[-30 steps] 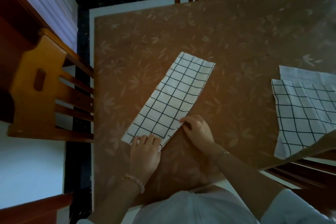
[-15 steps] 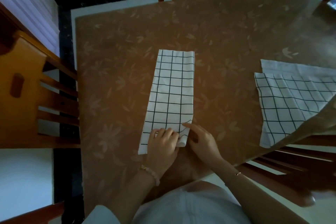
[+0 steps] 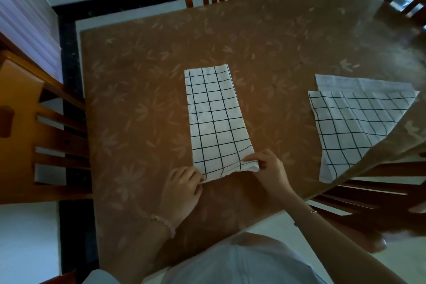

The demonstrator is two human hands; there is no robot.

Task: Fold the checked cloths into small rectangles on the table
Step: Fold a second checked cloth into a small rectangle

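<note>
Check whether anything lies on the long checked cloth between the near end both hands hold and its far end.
Nothing visible does. The left hand and right hand pinch near corners of the long checked cloth; its surface is bare. The other cloths lie apart, rightwards.

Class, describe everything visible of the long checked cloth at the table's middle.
The checked cloth is white fabric with a thin black grid, folded into a long narrow strip lying flat on the brown table, running away from the person. Its near end is slightly lifted: the left hand pinches one corner, the right hand the other.
</note>
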